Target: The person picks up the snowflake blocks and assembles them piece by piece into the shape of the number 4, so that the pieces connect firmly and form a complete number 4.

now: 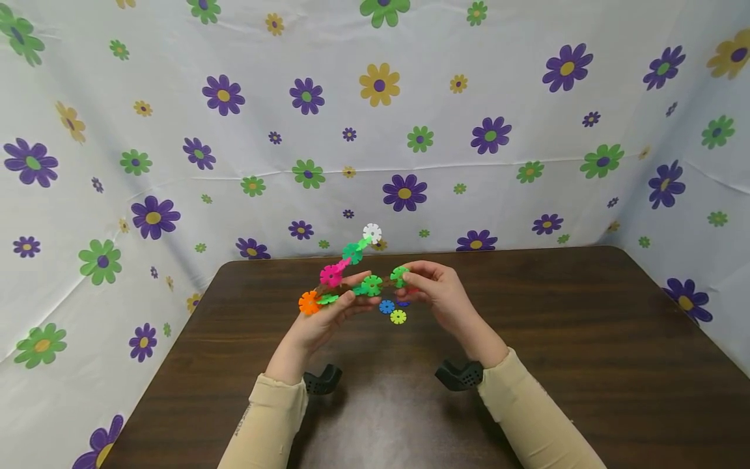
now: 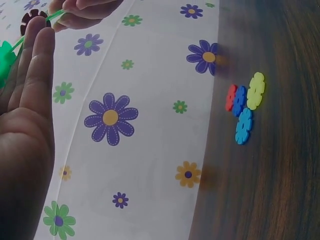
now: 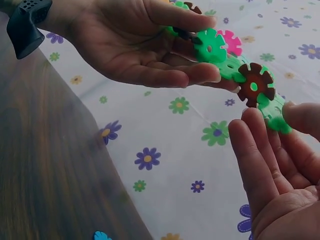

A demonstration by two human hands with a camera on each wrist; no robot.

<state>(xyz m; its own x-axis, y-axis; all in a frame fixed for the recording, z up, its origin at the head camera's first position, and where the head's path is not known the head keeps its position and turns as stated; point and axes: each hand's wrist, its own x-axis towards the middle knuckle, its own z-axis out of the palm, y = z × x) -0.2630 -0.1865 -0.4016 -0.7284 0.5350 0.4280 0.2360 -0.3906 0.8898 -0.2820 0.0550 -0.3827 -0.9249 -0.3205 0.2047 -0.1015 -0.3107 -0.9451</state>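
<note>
A chain of interlocking flower-shaped plastic discs runs over my left hand (image 1: 321,323), which holds it between thumb and fingers. From the white disc (image 1: 372,233) at its raised far end, the chain passes a pink disc (image 1: 331,275) and an orange disc (image 1: 308,303). It then bends back along my fingers to a green disc (image 1: 372,285). Beyond that sits a brown disc (image 3: 256,85), slotted to a bright green disc (image 1: 400,276). My right hand (image 1: 439,290) pinches this last green disc between thumb and fingers.
Loose discs lie on the dark wooden table (image 1: 556,352) below the hands: light blue (image 2: 244,126), dark blue (image 2: 239,101), yellow (image 2: 256,91) and red (image 2: 231,97). A white flower-printed cloth (image 1: 328,39) hangs behind the table. Black wrist mounts (image 1: 459,376) sit at both wrists.
</note>
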